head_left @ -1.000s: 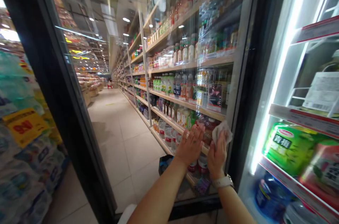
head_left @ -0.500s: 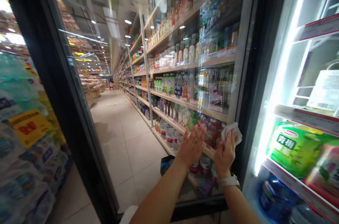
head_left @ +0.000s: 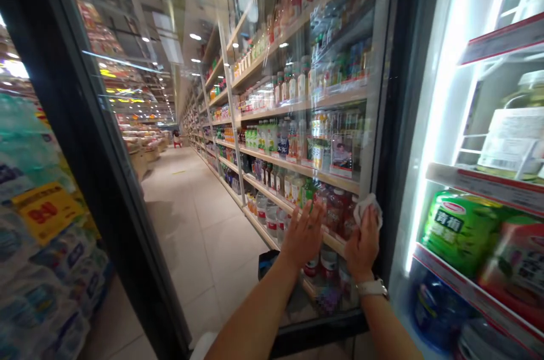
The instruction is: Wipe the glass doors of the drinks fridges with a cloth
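A glass door (head_left: 170, 224) in a dark frame stands open before me. My left hand (head_left: 302, 233) lies with its fingers stretched out against the lower part of the pane, holding nothing. To its right, my right hand (head_left: 364, 240), with a pale watch on the wrist, presses a crumpled white cloth (head_left: 369, 210) to the glass by the frame's right side. The fingers cover part of the cloth. Bottles on shelves (head_left: 267, 181) show through or in the pane behind both hands.
On the right is a lit fridge shelf with a green drink pack (head_left: 457, 229) and a red pack (head_left: 516, 261). Wrapped goods with a yellow price sign (head_left: 46, 210) stand at the left. A dark bag-like object (head_left: 267, 262) shows low in the pane.
The view has shifted slightly, showing more of the fridge shelves on the right. Both hands remain at the glass; the cloth looks more bunched under the right fingers.
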`<state>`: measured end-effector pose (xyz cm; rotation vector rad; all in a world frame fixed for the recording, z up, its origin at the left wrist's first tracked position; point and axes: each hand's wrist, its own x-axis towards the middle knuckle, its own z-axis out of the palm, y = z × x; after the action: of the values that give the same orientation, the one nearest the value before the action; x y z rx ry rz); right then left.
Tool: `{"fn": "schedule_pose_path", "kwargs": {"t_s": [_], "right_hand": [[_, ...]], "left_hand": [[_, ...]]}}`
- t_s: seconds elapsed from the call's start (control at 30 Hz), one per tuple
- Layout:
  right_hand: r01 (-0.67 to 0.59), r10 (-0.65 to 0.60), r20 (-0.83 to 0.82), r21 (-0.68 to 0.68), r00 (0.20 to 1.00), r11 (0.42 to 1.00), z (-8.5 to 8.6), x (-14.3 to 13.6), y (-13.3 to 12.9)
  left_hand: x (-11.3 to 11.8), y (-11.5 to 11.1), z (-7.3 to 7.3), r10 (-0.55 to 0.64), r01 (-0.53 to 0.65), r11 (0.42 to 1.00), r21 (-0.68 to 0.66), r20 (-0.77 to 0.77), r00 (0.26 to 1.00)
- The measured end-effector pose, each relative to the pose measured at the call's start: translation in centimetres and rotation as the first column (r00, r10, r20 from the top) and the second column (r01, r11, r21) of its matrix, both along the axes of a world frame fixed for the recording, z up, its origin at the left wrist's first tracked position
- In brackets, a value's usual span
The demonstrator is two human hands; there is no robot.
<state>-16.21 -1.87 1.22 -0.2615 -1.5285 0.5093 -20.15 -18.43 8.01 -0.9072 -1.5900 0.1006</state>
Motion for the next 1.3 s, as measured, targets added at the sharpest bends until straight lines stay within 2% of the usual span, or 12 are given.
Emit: {"fn": "schedule_pose_path", "kwargs": {"t_s": [0.13, 0.23, 0.3, 0.37, 0.47, 0.57, 0.63, 0.77, 0.93, 1.1, 1.17, 1.3], "right_hand": [[-0.038, 0.038, -0.005, -0.019, 0.999, 0.999, -0.8, -0.4, -2.7], [-0.112, 0.106, 0.069, 0.097, 0.992, 0.989, -2.0, -0.5, -5.6], [-0.155, 0.14, 0.101, 0.163, 0.985, 0.974, -2.6, -0.4, -6.5], [-0.181, 0.157, 0.13, 0.196, 0.979, 0.964, -2.7, -0.2, -6.1], [-0.162, 0.14, 0.132, 0.168, 0.981, 0.972, -2.0, 0.1, -3.9], [-0.081, 0.079, 0.04, 0.041, 0.996, 0.996, -1.0, 0.3, -1.5], [-0.05, 0.05, -0.01, -0.029, 0.999, 0.998, -0.6, 0.3, -1.0], [-0.096, 0.096, 0.001, -0.036, 0.995, 0.995, -0.4, 0.4, -3.1], [-0.238, 0.222, 0.116, 0.139, 0.968, 0.961, -1.8, 0.7, -6.3], [-0.286, 0.24, 0.2, 0.247, 0.95, 0.926, -2.8, 1.3, -4.8], [-0.251, 0.214, 0.18, 0.223, 0.96, 0.942, -2.4, 1.4, -3.8], [-0.154, 0.149, 0.103, 0.047, 0.984, 0.987, -1.2, 1.3, -3.4]], "left_hand": [[0.0, 0.0, 0.0, 0.007, -0.007, 1.0, -0.001, 0.011, 1.0], [-0.1, -0.1, -0.1, 0.009, -0.009, 1.0, -0.012, 0.018, 1.0], [-0.1, -0.2, 0.0, 0.006, -0.005, 1.0, -0.017, 0.017, 1.0], [-0.1, -0.3, 0.0, 0.011, -0.011, 1.0, -0.02, 0.02, 1.0], [0.0, -0.2, 0.1, 0.028, -0.028, 1.0, -0.015, 0.022, 0.999], [0.1, -0.1, 0.0, 0.032, -0.031, 0.999, -0.016, 0.023, 0.999], [0.0, -0.1, 0.0, 0.03, -0.03, 0.999, -0.02, 0.025, 0.999], [-0.1, -0.2, -0.1, 0.027, -0.026, 0.999, -0.026, 0.038, 0.999], [-0.2, -0.3, 0.0, 0.001, -0.001, 1.0, -0.009, 0.024, 1.0], [-0.1, -0.3, -0.1, 0.013, -0.011, 0.999, -0.038, 0.045, 0.999], [-0.1, -0.3, -0.1, 0.017, -0.016, 0.999, -0.038, 0.045, 0.999], [-0.1, -0.1, -0.1, 0.007, -0.007, 1.0, -0.017, 0.018, 1.0]]}}
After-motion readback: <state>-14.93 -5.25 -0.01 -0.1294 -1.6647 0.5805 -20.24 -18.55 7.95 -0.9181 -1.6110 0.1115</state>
